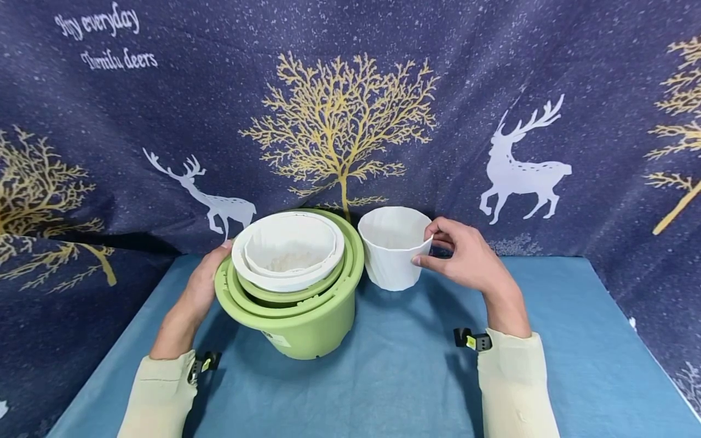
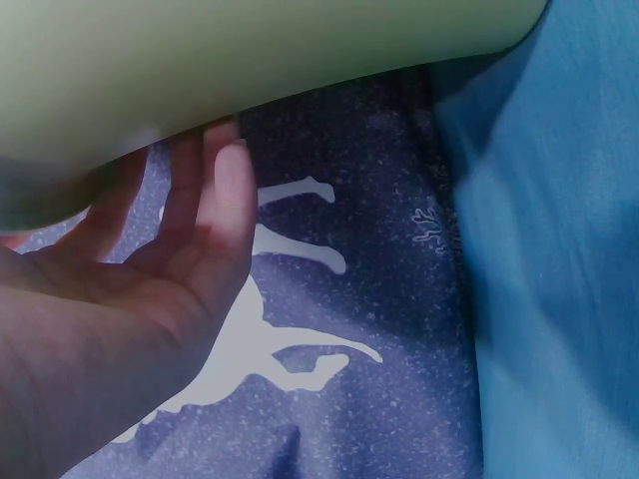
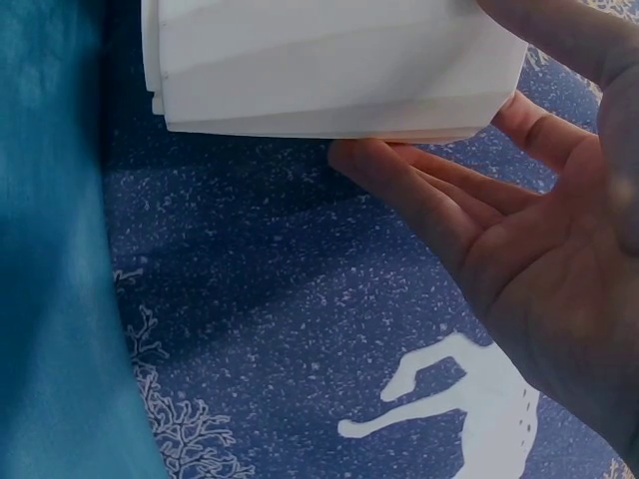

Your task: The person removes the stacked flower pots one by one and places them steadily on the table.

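Observation:
On the left of the table, a large green flowerpot (image 1: 317,331) holds smaller green and white pots nested inside it, the innermost white pot (image 1: 290,240) on top. My left hand (image 1: 199,283) grips the large green pot at its left rim; in the left wrist view the fingers (image 2: 232,190) reach up against its underside. Just right of the stack is a separate faceted white flowerpot (image 1: 391,264), upright with its opening up. My right hand (image 1: 465,252) pinches this pot's right rim between thumb and fingers. Its pale wall (image 3: 329,70) fills the top of the right wrist view.
A blue cloth (image 1: 383,377) covers the table. Behind it hangs a dark blue backdrop (image 1: 394,164) printed with trees and deer, close behind the pots. Each wrist wears a small black camera, such as the right one (image 1: 464,337).

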The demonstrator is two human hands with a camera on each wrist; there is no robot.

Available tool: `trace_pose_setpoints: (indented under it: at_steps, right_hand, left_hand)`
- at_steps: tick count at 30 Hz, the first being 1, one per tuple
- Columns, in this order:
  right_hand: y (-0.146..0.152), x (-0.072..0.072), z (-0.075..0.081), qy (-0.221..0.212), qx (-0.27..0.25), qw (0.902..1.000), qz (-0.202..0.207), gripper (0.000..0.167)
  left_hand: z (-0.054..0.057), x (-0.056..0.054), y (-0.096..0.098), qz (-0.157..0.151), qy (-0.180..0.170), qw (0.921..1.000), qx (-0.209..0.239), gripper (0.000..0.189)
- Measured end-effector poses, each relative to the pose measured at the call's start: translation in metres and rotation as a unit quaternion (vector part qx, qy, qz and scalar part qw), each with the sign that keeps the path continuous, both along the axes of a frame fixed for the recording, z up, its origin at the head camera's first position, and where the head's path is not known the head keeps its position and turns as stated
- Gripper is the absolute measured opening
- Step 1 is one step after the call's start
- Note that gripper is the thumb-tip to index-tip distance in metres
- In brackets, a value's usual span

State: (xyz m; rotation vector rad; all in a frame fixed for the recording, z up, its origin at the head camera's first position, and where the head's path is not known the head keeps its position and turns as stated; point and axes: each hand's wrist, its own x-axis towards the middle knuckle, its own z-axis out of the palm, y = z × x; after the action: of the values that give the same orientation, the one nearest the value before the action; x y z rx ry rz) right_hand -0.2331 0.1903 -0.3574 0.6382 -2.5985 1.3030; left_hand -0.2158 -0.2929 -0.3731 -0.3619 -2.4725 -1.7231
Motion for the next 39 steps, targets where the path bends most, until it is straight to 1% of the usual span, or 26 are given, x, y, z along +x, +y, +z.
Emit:
trace_pose_setpoints:
  at_steps: [10,17,30,39]
  right_hand:
    - [0.000,-0.001,-0.003,-0.011,0.010,0.9999,-0.001,0.038]
    - [0.001,-0.002,-0.004,-0.017,0.016,0.9997,-0.004,0.038]
    - [0.000,-0.006,-0.009,-0.027,0.016,0.9995,0.003,0.038]
    - [0.000,-0.008,-0.012,-0.038,0.015,0.9991,0.007,0.036]
  left_hand:
    - [-0.002,0.001,0.000,0.005,-0.010,0.9998,0.016,0.048]
    - [-0.002,0.001,0.001,0.007,-0.013,0.9998,0.016,0.050]
    - [0.000,0.002,0.001,0.003,-0.009,0.9999,0.007,0.054]
    - [0.000,0.001,0.000,0.001,-0.009,0.9999,0.009,0.055]
